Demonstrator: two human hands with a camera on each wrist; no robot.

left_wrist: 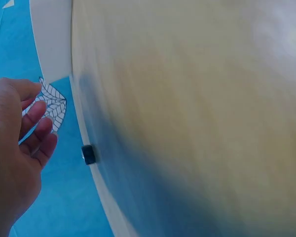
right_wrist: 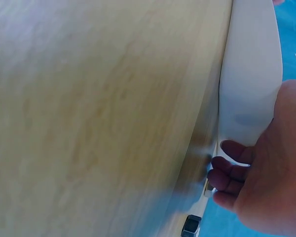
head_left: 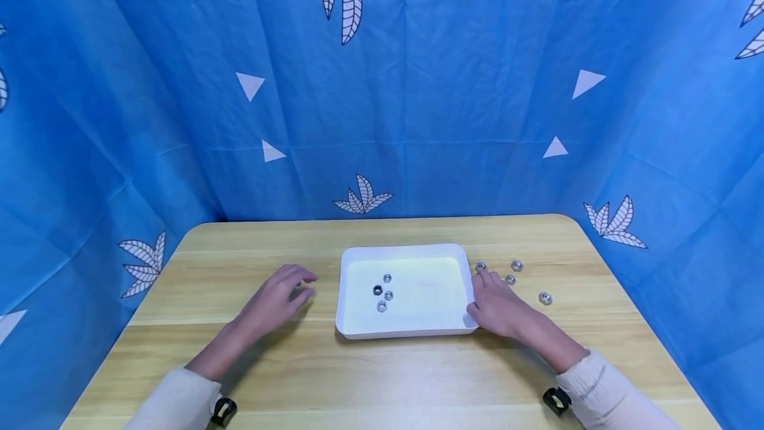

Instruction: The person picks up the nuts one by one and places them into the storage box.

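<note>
My right hand (head_left: 500,305) is at the right end of a shallow white tray (head_left: 408,336), its thumb over the rim and its curled fingers (right_wrist: 227,180) outside the end wall. In the right wrist view the tray wall (right_wrist: 249,64) hides most of that thumb. Several small metal nuts lie in the left half of the tray, among them a dark nut (head_left: 378,290) and a silver nut (head_left: 382,306). To the left of the tray, my left hand (head_left: 276,298) hovers over the table with loosely bent fingers and nothing in them.
Several more silver nuts are on the wooden table (head_left: 268,363) to the right of the tray, such as one nut (head_left: 516,265) farther back and another nut (head_left: 546,298) nearer the right edge. A blue patterned curtain (head_left: 453,105) surrounds the table at the back and sides.
</note>
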